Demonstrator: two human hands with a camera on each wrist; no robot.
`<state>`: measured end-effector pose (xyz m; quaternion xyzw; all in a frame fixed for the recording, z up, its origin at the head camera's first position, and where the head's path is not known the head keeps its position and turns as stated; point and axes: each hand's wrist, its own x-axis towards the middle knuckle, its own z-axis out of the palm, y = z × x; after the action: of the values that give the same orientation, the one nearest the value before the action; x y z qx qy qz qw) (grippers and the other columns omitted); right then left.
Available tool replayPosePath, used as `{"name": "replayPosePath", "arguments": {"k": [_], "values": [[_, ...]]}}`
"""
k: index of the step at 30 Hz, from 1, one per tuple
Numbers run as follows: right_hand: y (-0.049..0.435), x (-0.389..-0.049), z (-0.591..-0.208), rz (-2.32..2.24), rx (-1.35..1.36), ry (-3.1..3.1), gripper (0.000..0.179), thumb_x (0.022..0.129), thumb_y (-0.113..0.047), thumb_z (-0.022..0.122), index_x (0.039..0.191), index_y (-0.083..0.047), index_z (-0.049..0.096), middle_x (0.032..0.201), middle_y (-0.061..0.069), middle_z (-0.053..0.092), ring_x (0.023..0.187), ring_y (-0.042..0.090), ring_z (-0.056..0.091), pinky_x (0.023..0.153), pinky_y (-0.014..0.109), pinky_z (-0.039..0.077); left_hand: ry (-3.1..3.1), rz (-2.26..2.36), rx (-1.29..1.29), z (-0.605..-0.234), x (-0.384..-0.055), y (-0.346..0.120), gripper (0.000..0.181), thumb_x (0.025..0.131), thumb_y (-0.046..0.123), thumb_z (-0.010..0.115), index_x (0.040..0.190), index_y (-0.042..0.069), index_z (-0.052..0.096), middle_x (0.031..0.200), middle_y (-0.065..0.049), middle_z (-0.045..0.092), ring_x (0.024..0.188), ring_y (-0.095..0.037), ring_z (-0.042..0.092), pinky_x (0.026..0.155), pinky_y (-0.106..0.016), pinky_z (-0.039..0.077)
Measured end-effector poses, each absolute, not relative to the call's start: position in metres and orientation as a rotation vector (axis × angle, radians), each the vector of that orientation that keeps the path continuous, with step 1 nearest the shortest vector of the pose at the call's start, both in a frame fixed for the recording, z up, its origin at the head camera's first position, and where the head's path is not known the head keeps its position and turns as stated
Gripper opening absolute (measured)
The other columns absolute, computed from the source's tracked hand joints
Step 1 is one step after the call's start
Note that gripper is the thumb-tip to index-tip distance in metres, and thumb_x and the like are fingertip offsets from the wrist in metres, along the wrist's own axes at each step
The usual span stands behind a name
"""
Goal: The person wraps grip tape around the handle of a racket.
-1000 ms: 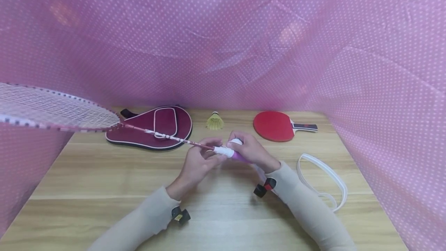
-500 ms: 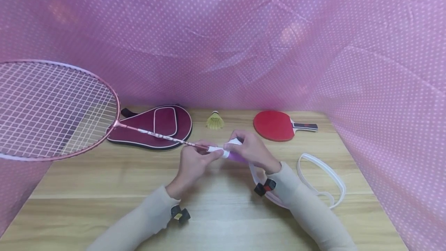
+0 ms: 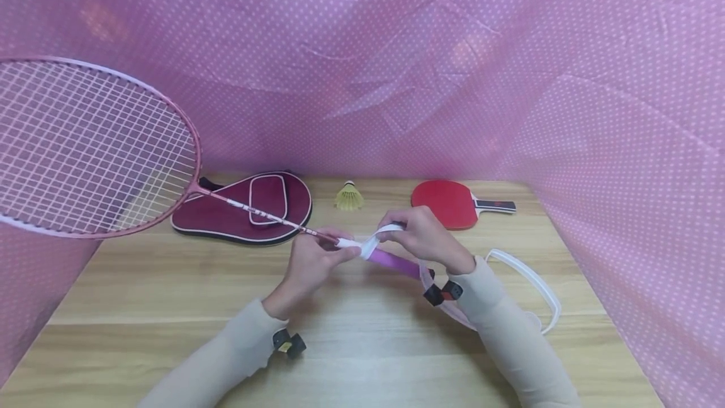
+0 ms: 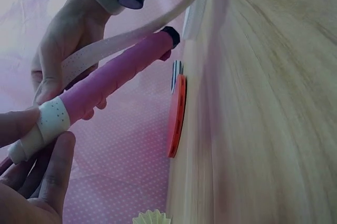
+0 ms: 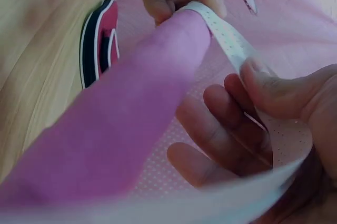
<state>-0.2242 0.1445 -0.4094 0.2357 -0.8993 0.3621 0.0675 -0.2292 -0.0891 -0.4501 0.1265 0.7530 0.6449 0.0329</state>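
My left hand (image 3: 308, 266) holds a pink badminton racket (image 3: 102, 150) at the top of its handle, thumb on the wrapped tape. White perforated grip tape (image 4: 55, 116) goes round this upper part. Below it the purple handle (image 3: 396, 263) is bare of white tape and ends in a black butt cap (image 4: 171, 36). My right hand (image 3: 425, 238) pinches the tape between thumb and fingers, a short way from the handle. In the right wrist view a taut strip of grip tape (image 5: 229, 37) runs from the handle to my right thumb (image 5: 263, 84), and its tail loops past the palm.
On the wooden table (image 3: 351, 351), a maroon paddle case (image 3: 226, 216), a yellow shuttlecock (image 3: 349, 197) and a red table tennis paddle (image 3: 444, 204) lie along the back. Loose tape (image 3: 532, 276) curls at the right, partly behind my forearm. A pink dotted cloth (image 3: 362, 68) encloses the back and sides.
The racket has turned from nearly edge-on to showing its string face, and its head has risen. My right hand has drawn the tape away from the handle, uncovering more purple.
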Motion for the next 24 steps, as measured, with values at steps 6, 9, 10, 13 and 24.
{"name": "replayPosePath", "arguments": {"k": [6,9,10,13,24], "values": [[0.145,-0.228,-0.414,1.138,0.589,-2.759,0.003,0.089,-0.018,0.077,0.086,-0.017,0.076,0.071,-0.004,0.069,0.062,0.007,0.046,0.061,0.021,0.043,2.301,1.953,0.469,-0.452,-0.231,-0.089,0.026,0.073,0.009,0.089,0.096,0.005,0.077,0.093,-0.012,0.078,0.080,-0.016,0.068,0.073,-0.025,0.053],[0.144,-0.229,-0.416,1.233,0.524,-2.774,0.007,0.092,-0.019,0.073,0.086,-0.018,0.076,0.076,-0.003,0.074,0.070,0.007,0.056,0.069,0.026,0.049,2.298,1.949,0.492,-0.452,-0.231,-0.089,0.026,0.074,0.011,0.089,0.096,0.006,0.078,0.093,-0.012,0.078,0.080,-0.016,0.066,0.073,-0.025,0.053],[0.142,-0.229,-0.416,1.276,0.503,-2.779,0.008,0.093,-0.019,0.072,0.086,-0.017,0.076,0.079,-0.003,0.075,0.074,0.009,0.060,0.073,0.028,0.051,2.297,1.944,0.504,-0.452,-0.231,-0.089,0.026,0.074,0.012,0.089,0.096,0.006,0.078,0.094,-0.012,0.078,0.080,-0.016,0.066,0.073,-0.025,0.053],[0.139,-0.229,-0.419,1.439,0.436,-2.792,0.011,0.095,-0.019,0.069,0.087,-0.014,0.074,0.084,-0.001,0.076,0.084,0.012,0.070,0.082,0.034,0.057,2.295,1.932,0.536,-0.452,-0.232,-0.089,0.025,0.074,0.013,0.090,0.096,0.008,0.079,0.096,-0.011,0.078,0.081,-0.015,0.067,0.074,-0.025,0.055],[0.137,-0.232,-0.430,1.826,0.370,-2.758,0.016,0.097,-0.016,0.065,0.084,-0.008,0.069,0.078,0.015,0.058,0.077,0.025,0.053,0.071,0.030,0.047,2.248,1.929,0.623,-0.454,-0.230,-0.088,0.023,0.077,0.011,0.087,0.099,0.010,0.078,0.106,-0.010,0.078,0.089,-0.013,0.071,0.082,-0.027,0.058]]}}
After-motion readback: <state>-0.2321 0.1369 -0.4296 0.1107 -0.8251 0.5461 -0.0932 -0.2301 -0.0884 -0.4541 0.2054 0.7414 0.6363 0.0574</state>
